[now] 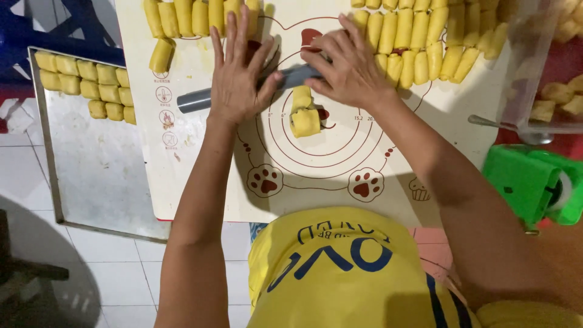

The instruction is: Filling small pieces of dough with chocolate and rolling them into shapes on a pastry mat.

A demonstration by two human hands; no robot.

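Note:
My left hand (238, 70) and my right hand (348, 62) press flat, fingers spread, on a grey rolling pin (193, 100) that lies across a white baking mat (200, 182) printed with circles and paw marks. Under the pin, between my hands, a strip of yellow dough (303, 112) is flattened, its near end curled into a roll. Rows of yellow dough rolls (419, 42) lie on the mat's far right, more rolls (182, 18) at the far left.
A metal baking tray (97, 176) on the left holds several yellow dough pieces (91, 85) at its far end. A clear plastic container (546, 79) with yellow pieces stands at right, a green plastic object (531, 182) near it. White tiled floor lies below.

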